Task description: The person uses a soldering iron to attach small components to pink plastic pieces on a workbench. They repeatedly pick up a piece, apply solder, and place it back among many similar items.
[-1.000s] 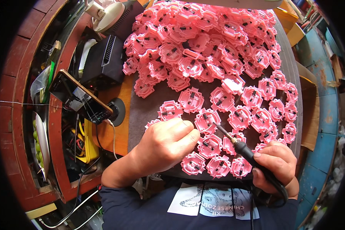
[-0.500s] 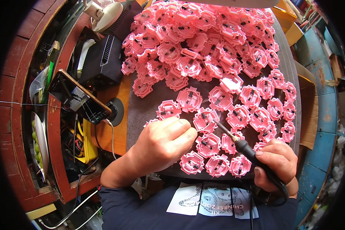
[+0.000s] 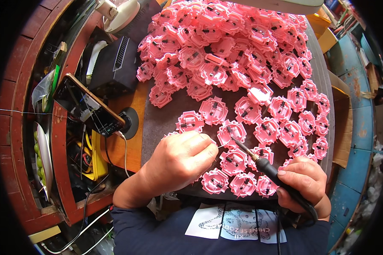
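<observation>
My right hand (image 3: 304,182) is closed round the black handle of a soldering iron (image 3: 266,165). Its metal tip reaches up and left to a pink plastic part (image 3: 231,134) that has a small black piece inside. Whether the tip touches the part is too small to tell. My left hand (image 3: 183,159) is closed in a pinch just left of that part. A short end of thin silvery wire, which looks like solder wire, sticks out from its fingertips toward the iron. More pink parts of the same kind (image 3: 244,184) lie around both hands.
A large heap of pink parts (image 3: 217,46) covers the far side of the dark board (image 3: 157,123). To the left stand a phone on a holder (image 3: 89,106) and a black box (image 3: 112,68). A cardboard box (image 3: 342,123) is at the right, and a white lamp-like edge hangs at the top.
The soldering iron's tip has shifted slightly left and down. The end of wire at my left fingertips now shows. The whole view has shifted a little.
</observation>
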The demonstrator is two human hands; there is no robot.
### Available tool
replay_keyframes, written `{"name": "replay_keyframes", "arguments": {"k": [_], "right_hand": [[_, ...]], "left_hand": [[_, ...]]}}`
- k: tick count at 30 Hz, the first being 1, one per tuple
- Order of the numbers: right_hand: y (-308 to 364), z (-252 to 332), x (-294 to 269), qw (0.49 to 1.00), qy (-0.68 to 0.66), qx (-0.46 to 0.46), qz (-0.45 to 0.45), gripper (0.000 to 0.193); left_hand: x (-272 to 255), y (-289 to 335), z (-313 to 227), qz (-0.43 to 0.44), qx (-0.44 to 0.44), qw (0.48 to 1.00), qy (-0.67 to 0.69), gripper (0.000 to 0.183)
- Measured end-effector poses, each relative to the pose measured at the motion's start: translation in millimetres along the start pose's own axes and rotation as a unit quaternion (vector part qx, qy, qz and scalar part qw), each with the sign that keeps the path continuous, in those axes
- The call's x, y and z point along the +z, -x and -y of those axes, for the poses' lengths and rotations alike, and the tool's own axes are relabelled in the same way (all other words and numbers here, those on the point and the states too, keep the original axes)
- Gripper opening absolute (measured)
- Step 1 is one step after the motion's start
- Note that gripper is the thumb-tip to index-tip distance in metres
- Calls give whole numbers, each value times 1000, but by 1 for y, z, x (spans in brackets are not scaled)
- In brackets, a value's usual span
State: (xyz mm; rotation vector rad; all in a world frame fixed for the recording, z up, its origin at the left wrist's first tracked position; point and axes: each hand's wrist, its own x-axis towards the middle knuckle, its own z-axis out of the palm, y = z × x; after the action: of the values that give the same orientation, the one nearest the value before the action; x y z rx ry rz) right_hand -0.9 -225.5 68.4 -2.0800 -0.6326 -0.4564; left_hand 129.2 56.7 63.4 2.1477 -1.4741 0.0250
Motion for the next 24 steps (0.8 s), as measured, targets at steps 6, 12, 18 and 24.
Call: {"name": "replay_keyframes", "arguments": {"k": [6,12,18,24], "right_hand": [[-1,0,1,1000,-3,2,4,34],[0,0,0,1000,0,5,9,33],[1,-1,1,1000,2,3,7,33],[1,0,0,1000,3,2,14,35]], "left_hand": [[2,0,2,1,5,1000,2,25],[3,-1,3,4,3,1000,-7,25],[4,-2,3,9,-2,1000,-5,25],[5,-2,3,9,-9,1000,-2,25]]}}
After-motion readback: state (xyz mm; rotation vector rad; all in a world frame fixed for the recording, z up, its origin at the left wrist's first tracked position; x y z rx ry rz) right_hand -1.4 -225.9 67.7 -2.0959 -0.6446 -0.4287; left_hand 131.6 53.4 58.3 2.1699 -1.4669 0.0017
